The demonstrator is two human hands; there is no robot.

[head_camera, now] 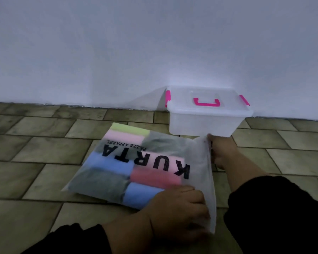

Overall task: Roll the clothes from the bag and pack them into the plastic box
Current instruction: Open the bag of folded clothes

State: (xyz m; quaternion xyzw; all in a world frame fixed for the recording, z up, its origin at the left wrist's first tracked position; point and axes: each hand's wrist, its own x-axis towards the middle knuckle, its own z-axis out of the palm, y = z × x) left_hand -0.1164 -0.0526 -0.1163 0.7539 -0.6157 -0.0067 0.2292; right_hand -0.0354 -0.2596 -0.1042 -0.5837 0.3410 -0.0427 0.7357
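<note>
Both hands are clamped on the bag (pixel 136 162): my left hand (pixel 178 211) curls over the near corner of its mouth edge, and my right hand (pixel 222 153) pinches the far corner, partly hidden behind the plastic. The bag lies flat on the tiled floor (pixel 35 162), with folded clothes (pixel 106 164) inside. I judge this the opening step; next I must part the mouth and draw one garment out. The plastic box (pixel 207 118), lid on, sits at the floor's far edge against the wall, just beyond the bag. Its print reads "KURTA" and "PAZZE APPAREL", upside down to me.

Dim, bluish, soft focus; wide-angle edge curvature.
</note>
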